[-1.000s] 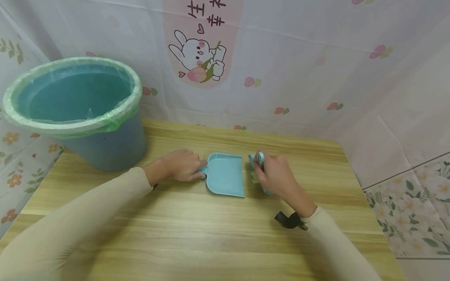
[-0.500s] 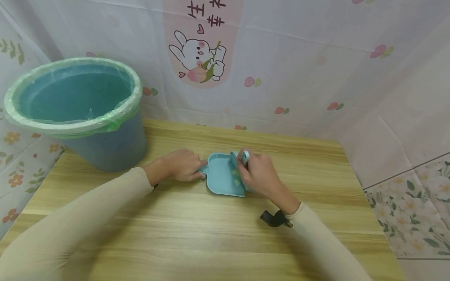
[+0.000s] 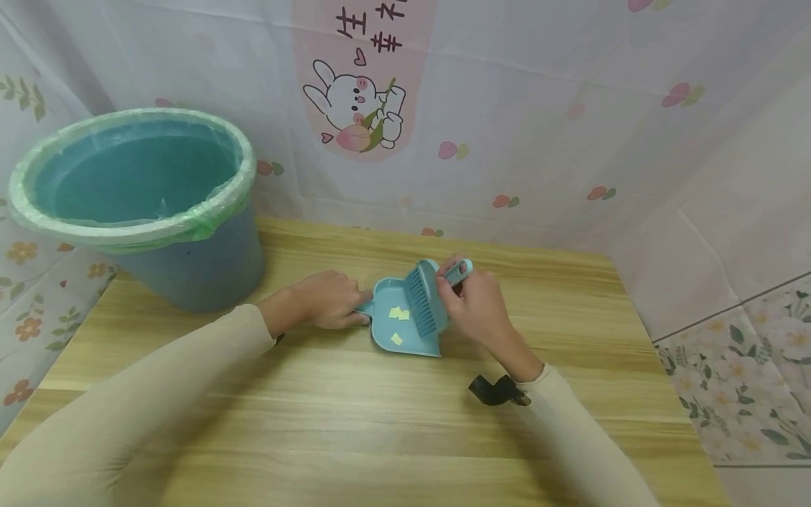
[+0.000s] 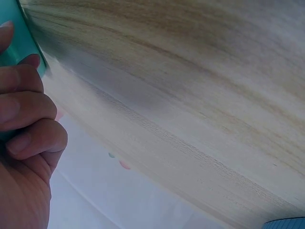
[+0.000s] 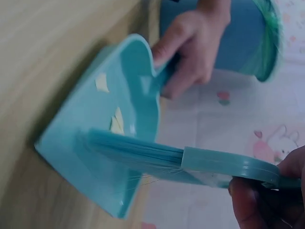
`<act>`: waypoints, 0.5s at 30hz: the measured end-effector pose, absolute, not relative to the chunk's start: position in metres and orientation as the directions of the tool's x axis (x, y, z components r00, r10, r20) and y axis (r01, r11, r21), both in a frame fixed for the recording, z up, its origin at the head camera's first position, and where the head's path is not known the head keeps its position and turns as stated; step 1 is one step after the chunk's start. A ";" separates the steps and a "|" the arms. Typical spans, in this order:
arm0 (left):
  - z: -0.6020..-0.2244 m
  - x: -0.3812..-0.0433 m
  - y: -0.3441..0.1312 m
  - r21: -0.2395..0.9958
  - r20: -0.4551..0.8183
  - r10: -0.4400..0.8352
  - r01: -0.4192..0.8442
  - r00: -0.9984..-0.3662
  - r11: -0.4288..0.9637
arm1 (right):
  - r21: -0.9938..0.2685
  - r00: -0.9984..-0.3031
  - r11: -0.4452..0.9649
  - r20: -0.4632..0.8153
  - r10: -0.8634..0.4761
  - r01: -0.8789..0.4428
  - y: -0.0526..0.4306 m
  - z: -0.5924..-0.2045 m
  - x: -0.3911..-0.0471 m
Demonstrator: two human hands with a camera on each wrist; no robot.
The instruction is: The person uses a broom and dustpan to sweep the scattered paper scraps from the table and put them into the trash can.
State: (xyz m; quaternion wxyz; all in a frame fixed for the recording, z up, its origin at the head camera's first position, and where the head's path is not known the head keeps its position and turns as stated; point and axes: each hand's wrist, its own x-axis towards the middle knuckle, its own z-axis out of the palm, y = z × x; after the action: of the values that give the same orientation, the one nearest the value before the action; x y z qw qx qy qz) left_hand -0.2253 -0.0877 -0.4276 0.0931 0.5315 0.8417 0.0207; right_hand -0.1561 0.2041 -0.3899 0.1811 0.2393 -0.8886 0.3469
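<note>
A light blue dustpan (image 3: 394, 290) lies flat on the wooden table, its open edge facing right. My left hand (image 3: 331, 300) grips its short handle; in the left wrist view that hand's curled fingers (image 4: 28, 109) show beside the pan's corner. Several small pale yellow paper scraps (image 3: 397, 339) lie in the pan. My right hand (image 3: 479, 304) holds a matching blue hand brush (image 3: 432, 299) by its handle, tilted above the pan's right part. In the right wrist view the bristles (image 5: 138, 150) reach down into the pan, close to the paper scraps (image 5: 116, 121).
A large blue bucket (image 3: 190, 271) lined with a clear green-rimmed bag stands at the table's back left. Behind the wooden table (image 3: 355, 422) hangs a white patterned curtain (image 3: 538, 127). Floral tile covers the wall (image 3: 747, 373) at right.
My right hand has moved left with the brush, from beside the dustpan to over it, and the brush has turned bristles leftward. The paper scraps now lie inside the pan. My left hand stays put.
</note>
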 end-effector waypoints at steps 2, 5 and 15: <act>-0.429 -0.225 -0.088 0.136 -0.130 0.901 0.893 -0.413 0.429 | -0.515 -0.819 0.667 0.506 -0.269 -0.538 0.210 -0.387 -0.156; -0.429 -0.225 -0.088 0.144 -0.123 0.904 0.894 -0.410 0.425 | -0.496 -0.837 0.718 0.498 -0.226 -0.489 0.221 -0.382 -0.155; -0.429 -0.225 -0.088 0.147 -0.128 0.902 0.892 -0.412 0.428 | -0.394 -0.860 0.815 0.457 -0.228 -0.426 0.246 -0.373 -0.150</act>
State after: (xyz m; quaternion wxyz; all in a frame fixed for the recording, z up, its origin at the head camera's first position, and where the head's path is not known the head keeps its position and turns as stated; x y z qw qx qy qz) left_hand -0.2255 -0.0880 -0.4290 0.0939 0.5342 0.8397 0.0279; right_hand -0.1498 0.2465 -0.3726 0.1986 0.1754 -0.9316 0.2488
